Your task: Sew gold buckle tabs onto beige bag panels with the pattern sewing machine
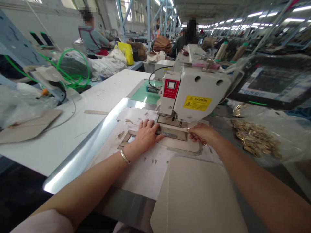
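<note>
My left hand (147, 137) lies flat with fingers spread on the pale work sheet, its fingertips beside the clamp frame (175, 133) under the sewing machine head (194, 92). A narrow beige strip (173, 128) runs across the frame, from near my left fingers towards my right hand (200, 133). My right fingers are pinched at the strip's right end. A beige panel with rounded corners (188, 144) lies under the frame. Closer to me rests a large beige panel (199, 194), which hangs over the table's front edge.
A clear bag of gold-coloured metal pieces (257, 137) lies at right, under a touchscreen (272, 82). Another beige panel (31, 126) and a loose strip (96, 112) lie on the white table (97, 97). Green tubing (73, 64) coils at left. Co-workers sit further back.
</note>
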### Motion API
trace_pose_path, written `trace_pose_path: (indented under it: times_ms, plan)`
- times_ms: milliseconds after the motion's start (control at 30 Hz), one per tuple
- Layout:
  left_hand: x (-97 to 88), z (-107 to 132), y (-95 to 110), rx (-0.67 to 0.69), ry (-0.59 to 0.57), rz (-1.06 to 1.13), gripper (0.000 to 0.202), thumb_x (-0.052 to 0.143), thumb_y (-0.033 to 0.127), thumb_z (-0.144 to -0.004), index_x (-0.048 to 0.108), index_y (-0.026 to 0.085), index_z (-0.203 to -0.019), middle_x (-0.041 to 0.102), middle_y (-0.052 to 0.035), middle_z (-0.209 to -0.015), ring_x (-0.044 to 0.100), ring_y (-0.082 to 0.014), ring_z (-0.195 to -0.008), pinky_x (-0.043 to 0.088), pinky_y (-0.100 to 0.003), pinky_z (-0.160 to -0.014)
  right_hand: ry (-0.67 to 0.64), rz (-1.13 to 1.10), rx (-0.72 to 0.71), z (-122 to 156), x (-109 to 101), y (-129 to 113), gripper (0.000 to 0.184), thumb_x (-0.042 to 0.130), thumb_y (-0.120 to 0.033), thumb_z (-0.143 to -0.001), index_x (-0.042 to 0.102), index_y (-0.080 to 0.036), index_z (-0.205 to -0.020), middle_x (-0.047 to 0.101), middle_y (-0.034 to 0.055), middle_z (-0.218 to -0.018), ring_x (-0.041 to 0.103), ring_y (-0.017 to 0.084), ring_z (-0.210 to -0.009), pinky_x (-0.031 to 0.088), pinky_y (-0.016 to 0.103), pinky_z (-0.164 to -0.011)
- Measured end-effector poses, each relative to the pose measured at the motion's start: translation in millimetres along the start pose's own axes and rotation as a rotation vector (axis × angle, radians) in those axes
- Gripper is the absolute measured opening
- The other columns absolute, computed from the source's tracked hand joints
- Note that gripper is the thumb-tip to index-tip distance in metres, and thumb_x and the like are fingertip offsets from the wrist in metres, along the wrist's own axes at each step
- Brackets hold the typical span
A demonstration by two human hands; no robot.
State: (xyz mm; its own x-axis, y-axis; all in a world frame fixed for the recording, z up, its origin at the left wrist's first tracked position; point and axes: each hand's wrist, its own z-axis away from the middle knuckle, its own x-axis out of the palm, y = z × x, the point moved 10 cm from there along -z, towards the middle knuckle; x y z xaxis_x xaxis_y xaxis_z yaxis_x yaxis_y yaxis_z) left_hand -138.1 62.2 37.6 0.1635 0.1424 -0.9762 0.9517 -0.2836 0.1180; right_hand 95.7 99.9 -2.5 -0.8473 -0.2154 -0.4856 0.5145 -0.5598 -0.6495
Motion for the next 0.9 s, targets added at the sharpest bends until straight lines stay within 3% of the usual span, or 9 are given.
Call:
trace_pose_path:
  times_ms: [133, 233, 467, 900]
  plan:
    - [-2.3, 0, -14, -0.023, 0.017, -0.009, 0.046, 0.055, 0.056, -0.094, 0.060, 0.021, -0.123, 0.057, -0.0127, -0.129, 0.040, -0.0358, -0.132, 0.027, -0.058, -0.115, -0.010, -0.007, -0.002, -4, 11, -10, 0.021, 0.059, -0.015, -0.094, 0.057, -0.012, -0.074, 0.061, 0.0019, -0.051, 0.053, 0.008, -0.036, 0.037, 0.015, -0.036]
    - [0.3, -4, -13, -0.025, 0.019, -0.017, 0.045, 0.053, 0.055, -0.095, 0.059, 0.022, -0.125, 0.056, -0.0119, -0.130, 0.038, -0.0361, -0.134, 0.026, -0.059, -0.115, 0.020, 0.002, -0.003, -9, 7, -13, 0.022, 0.058, -0.014, -0.095, 0.056, -0.013, -0.073, 0.059, 0.0009, -0.049, 0.052, 0.008, -0.035, 0.035, 0.015, -0.035]
    - [5.9, -12, 18, 0.036, 0.016, 0.001, 0.045, 0.055, 0.053, -0.094, 0.058, 0.023, -0.127, 0.056, -0.0121, -0.130, 0.039, -0.0350, -0.133, 0.025, -0.059, -0.116, 0.051, 0.013, -0.019, -7, -20, -2, 0.021, 0.056, -0.014, -0.096, 0.054, -0.014, -0.075, 0.060, 0.0007, -0.050, 0.052, 0.007, -0.035, 0.035, 0.015, -0.035]
    - [15.0, -1, 66, 0.141, -0.022, 0.052, 0.053, 0.054, 0.051, -0.096, 0.050, 0.025, -0.141, 0.052, -0.0116, -0.141, 0.039, -0.0375, -0.136, 0.024, -0.067, -0.116, 0.102, -0.016, 0.021, -18, -72, 44, 0.014, 0.060, -0.017, -0.093, 0.054, -0.016, -0.080, 0.061, -0.0001, -0.056, 0.056, 0.008, -0.041, 0.040, 0.016, -0.039]
